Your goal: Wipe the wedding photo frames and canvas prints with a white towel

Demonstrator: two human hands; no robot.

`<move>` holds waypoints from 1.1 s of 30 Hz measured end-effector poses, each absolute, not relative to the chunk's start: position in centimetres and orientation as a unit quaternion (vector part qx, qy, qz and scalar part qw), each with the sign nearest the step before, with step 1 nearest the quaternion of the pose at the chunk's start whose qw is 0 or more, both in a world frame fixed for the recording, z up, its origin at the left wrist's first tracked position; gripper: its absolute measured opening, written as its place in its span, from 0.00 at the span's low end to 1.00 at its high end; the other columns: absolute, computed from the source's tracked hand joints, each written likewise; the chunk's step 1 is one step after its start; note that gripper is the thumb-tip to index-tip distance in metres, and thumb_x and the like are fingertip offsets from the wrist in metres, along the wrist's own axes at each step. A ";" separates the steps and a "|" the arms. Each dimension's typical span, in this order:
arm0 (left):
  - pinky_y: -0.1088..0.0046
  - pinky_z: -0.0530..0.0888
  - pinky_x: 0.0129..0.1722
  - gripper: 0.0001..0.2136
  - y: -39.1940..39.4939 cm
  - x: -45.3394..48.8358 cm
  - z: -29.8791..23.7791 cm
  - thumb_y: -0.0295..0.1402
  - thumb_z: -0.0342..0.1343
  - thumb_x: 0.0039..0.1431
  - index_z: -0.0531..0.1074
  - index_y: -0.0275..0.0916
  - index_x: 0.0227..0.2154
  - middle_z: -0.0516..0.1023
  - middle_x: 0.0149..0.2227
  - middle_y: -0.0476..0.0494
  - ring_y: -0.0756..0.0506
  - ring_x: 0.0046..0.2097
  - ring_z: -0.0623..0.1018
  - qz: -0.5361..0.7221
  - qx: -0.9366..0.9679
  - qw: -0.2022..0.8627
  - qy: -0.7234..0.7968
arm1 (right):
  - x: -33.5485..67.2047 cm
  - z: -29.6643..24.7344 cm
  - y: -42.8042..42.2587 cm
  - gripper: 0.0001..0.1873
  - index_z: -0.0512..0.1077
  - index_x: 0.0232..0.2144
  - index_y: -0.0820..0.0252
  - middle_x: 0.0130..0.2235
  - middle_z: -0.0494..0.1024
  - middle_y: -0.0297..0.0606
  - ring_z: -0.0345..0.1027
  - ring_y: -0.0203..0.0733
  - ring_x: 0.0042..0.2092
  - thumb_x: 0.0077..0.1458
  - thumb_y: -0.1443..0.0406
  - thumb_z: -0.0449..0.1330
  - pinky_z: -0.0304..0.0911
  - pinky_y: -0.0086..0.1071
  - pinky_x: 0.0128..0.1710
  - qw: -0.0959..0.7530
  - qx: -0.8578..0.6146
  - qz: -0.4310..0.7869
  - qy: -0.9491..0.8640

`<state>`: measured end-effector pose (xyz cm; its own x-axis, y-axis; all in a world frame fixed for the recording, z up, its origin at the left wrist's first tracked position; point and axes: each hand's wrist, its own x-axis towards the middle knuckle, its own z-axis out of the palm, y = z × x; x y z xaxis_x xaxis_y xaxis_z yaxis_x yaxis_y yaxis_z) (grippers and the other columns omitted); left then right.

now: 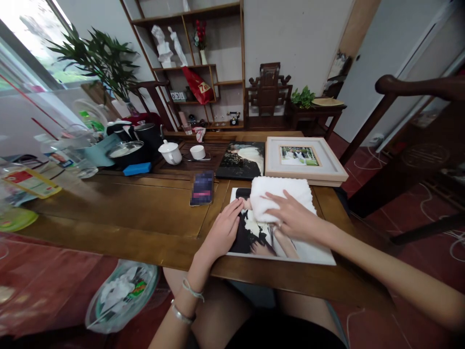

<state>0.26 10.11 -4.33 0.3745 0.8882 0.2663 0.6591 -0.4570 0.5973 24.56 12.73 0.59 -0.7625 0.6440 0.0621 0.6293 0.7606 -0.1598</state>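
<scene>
A large photo print with a white border (313,250) lies at the table's front edge, showing pale flowers on a dark ground. My left hand (222,229) rests flat on its left side, fingers stretched out and holding nothing. On the upper part of the print is a folded white towel (300,189) with a scalloped edge. My right hand (290,213) lies on the towel with its fingers spread, pressing it from above. The towel and both hands hide parts of the picture.
Behind the print are a dark photo panel (236,167) and a pale picture frame (271,167). A phone (202,189) lies to the left. Farther off stand a white lidded teapot (170,152), a white cup (197,152) and a blue sponge (137,168). A lined waste bin (150,286) stands below.
</scene>
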 end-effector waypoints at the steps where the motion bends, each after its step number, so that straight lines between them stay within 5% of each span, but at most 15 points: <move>1: 0.55 0.56 0.65 0.21 10.1 0.3 -4.3 0.31 0.38 0.67 0.58 0.40 0.62 0.57 0.66 0.41 0.44 0.67 0.56 0.285 0.804 0.200 0.482 | 24.3 0.5 11.1 0.27 0.72 0.49 0.57 0.65 0.56 0.51 0.40 0.54 0.67 0.46 0.75 0.54 0.37 0.63 0.60 0.043 -0.329 0.075 -0.940; 7: 0.56 0.56 0.66 0.21 10.1 0.2 -4.3 0.31 0.38 0.67 0.57 0.41 0.62 0.57 0.65 0.40 0.44 0.67 0.56 0.288 0.808 0.202 0.473 | 23.6 1.2 3.4 0.23 0.75 0.45 0.52 0.67 0.51 0.43 0.39 0.53 0.67 0.46 0.72 0.57 0.35 0.58 0.63 0.022 -0.246 0.168 -0.954; 12: 0.56 0.55 0.66 0.21 10.1 0.2 -4.4 0.31 0.38 0.67 0.58 0.42 0.62 0.57 0.65 0.41 0.44 0.67 0.56 0.296 0.804 0.204 0.473 | 25.1 1.5 8.7 0.26 0.74 0.45 0.54 0.62 0.63 0.42 0.48 0.46 0.65 0.44 0.76 0.54 0.40 0.52 0.64 0.070 -0.315 0.159 -0.933; 19: 0.55 0.55 0.66 0.21 10.1 0.2 -4.4 0.31 0.38 0.67 0.57 0.42 0.62 0.57 0.66 0.43 0.44 0.67 0.56 0.284 0.802 0.205 0.483 | 31.1 0.2 14.0 0.27 0.71 0.49 0.61 0.59 0.66 0.48 0.54 0.54 0.62 0.45 0.75 0.49 0.49 0.58 0.60 0.085 -0.444 0.068 -0.889; 23: 0.55 0.56 0.65 0.21 10.1 0.2 -4.5 0.30 0.38 0.67 0.58 0.42 0.62 0.57 0.65 0.42 0.44 0.67 0.56 0.293 0.798 0.204 0.485 | 31.6 -0.5 8.5 0.21 0.75 0.40 0.59 0.64 0.58 0.48 0.49 0.56 0.64 0.43 0.74 0.52 0.44 0.60 0.61 0.091 -0.438 0.045 -0.893; 27: 0.55 0.55 0.65 0.21 10.1 0.3 -4.6 0.30 0.39 0.67 0.58 0.42 0.62 0.58 0.65 0.42 0.44 0.67 0.56 0.292 0.799 0.204 0.484 | 28.9 -0.3 2.2 0.19 0.76 0.32 0.52 0.67 0.51 0.37 0.41 0.55 0.66 0.38 0.75 0.55 0.33 0.61 0.63 0.078 -0.350 0.083 -0.930; 33: 0.57 0.57 0.65 0.20 10.0 0.4 -4.1 0.30 0.41 0.66 0.60 0.42 0.60 0.61 0.63 0.41 0.44 0.65 0.60 0.327 0.791 0.199 0.478 | 26.8 0.6 4.7 0.27 0.75 0.42 0.53 0.65 0.57 0.39 0.44 0.48 0.66 0.38 0.75 0.53 0.35 0.55 0.64 0.078 -0.302 0.161 -0.936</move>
